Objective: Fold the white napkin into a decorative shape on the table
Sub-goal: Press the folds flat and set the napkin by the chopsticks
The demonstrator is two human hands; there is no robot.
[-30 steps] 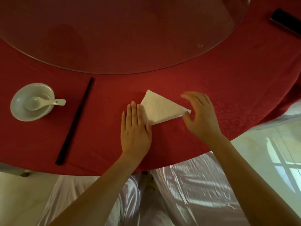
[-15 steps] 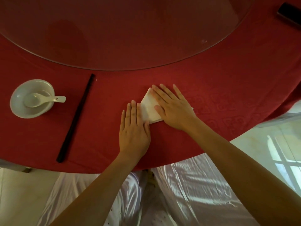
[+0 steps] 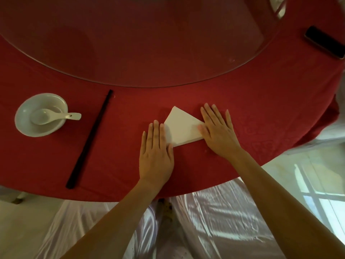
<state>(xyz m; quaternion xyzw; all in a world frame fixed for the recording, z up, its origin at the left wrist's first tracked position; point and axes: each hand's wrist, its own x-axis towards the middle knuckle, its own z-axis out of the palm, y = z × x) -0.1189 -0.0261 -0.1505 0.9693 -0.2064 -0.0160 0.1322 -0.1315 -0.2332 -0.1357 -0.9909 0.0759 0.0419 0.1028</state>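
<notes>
The white napkin lies folded into a flat triangle on the red tablecloth, its apex pointing away from me. My left hand rests flat, palm down, with fingers and thumb over the napkin's left corner. My right hand is also flat, fingers slightly spread, covering the napkin's right corner. Neither hand grips anything; both press down on the cloth.
A white bowl with a white spoon in it sits at the left. Black chopsticks lie diagonally beside it. A glass turntable fills the table's centre. A dark phone lies far right. The table edge runs just below my wrists.
My right hand swept from the napkin's right tip across its face to the left, then slid back to the right corner. My left hand stayed put.
</notes>
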